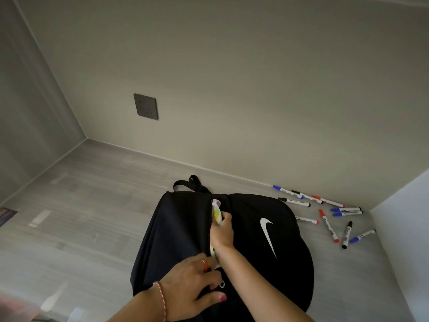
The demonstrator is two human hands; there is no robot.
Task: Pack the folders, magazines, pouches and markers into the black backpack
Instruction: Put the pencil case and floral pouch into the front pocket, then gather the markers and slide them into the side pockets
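The black backpack with a white swoosh lies on the grey floor in front of me, its main zip gaping. My right hand reaches into the opening and grips a pastel multicoloured pouch, which sits half inside. My left hand presses on the near edge of the opening by the zip pull and holds the fabric there. Several markers with red, blue and black caps lie scattered on the floor to the right of the bag.
A wall with a dark socket plate rises behind the bag. A white surface borders the floor at the right, past the markers. A dark flat object shows at the left edge.
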